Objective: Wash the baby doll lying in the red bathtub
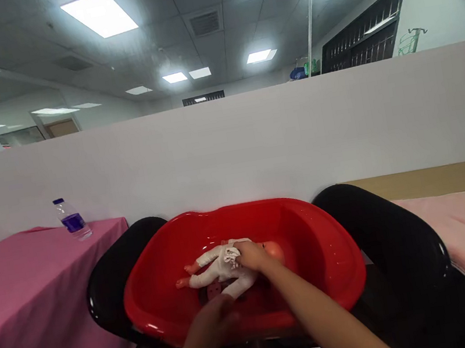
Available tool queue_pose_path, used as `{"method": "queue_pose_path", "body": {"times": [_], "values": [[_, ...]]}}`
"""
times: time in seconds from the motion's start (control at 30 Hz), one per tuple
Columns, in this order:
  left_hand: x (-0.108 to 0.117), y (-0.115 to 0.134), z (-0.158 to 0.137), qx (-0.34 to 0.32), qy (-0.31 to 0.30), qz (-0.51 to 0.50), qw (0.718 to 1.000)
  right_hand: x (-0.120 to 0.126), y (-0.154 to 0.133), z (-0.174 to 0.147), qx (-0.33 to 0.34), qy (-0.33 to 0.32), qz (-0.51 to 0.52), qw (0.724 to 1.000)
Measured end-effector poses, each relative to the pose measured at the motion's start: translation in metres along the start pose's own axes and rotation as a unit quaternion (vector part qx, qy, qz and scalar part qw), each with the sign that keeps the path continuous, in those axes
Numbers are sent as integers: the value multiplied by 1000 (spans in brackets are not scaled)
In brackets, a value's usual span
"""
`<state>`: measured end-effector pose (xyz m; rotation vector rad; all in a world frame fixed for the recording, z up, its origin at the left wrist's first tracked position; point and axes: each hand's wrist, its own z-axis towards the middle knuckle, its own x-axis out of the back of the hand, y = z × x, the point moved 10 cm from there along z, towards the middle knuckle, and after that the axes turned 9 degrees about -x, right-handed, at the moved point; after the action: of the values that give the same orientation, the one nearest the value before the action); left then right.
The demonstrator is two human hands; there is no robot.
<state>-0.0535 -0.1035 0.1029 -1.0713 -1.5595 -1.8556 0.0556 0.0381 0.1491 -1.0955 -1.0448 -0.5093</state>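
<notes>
Right hand: the right hand (249, 255) lies on the chest of the doll (223, 268), fingers curled down over a bunched bit of white cloth there; it looks like a light clasp that pins the doll in place, so it does not roll on the smooth floor of the tub.

Left hand: the left hand (210, 323) sits at the near rim of the tub, at 6 o'clock from the doll, back toward the camera; I cannot tell whether its fingers are spread or closed (they are in shadow), though its place suggests it steadies the tub.

Doll: it lies on its back in the middle of the red tub (311, 226), head toward 3 o'clock, legs toward 9 o'clock, wearing a white suit.

Red tub: it rests across two black chairs (394, 231), one at 9 o'clock and one at 3 o'clock, which bring it up to a handy height.

Water bottle: the water bottle (72, 219) stands upright at 10 o'clock on the pink-covered worktop (34, 288), well apart from the tub.

Backdrop: a white partition (254, 141) runs behind everything at 12 o'clock.
</notes>
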Motion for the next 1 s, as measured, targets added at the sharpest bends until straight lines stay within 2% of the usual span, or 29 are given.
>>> {"method": "queue_pose_path", "body": {"times": [0.07, 0.17, 0.23, 0.3, 0.37, 0.43, 0.5, 0.57, 0.63, 0.73, 0.83, 0.93, 1.0], "values": [[-13, 18, -15, -45, -30, 95, 994, 12, 0, -2, -25, 22, 40, 999], [-21, 33, -21, -68, -46, 251, 964, 32, -6, -19, -45, 55, 102, 992], [-17, 39, -17, -67, -31, 281, 957, 47, -13, -47, -26, 74, 139, 987], [-13, 44, -14, -73, -15, 281, 957, 65, -18, -90, 6, 102, 183, 978], [-9, 49, -12, -85, -3, 275, 958, 82, -11, -147, 19, 141, 241, 960], [-1, 54, -11, -93, 18, 271, 958, 93, 12, -210, -11, 184, 299, 936], [11, 60, -10, -100, 43, 271, 956, 92, 46, -272, -76, 230, 325, 914], [23, 66, -7, -100, 58, 270, 956, 76, 82, -326, -146, 256, 319, 901], [30, 70, -4, -100, 58, 264, 958, 49, 117, -367, -214, 282, 316, 880], [29, 71, -6, -103, 59, 258, 959, -9, 152, -393, -271, 277, 329, 861], [14, 63, -16, -99, 54, 251, 961, -74, 155, -371, -288, 198, 355, 867], [-2, 51, -28, -79, 43, 254, 963, -119, 136, -322, -293, 124, 376, 870], [-7, 47, -33, -66, 42, 259, 963, -140, 121, -287, -313, 88, 435, 840]]}}
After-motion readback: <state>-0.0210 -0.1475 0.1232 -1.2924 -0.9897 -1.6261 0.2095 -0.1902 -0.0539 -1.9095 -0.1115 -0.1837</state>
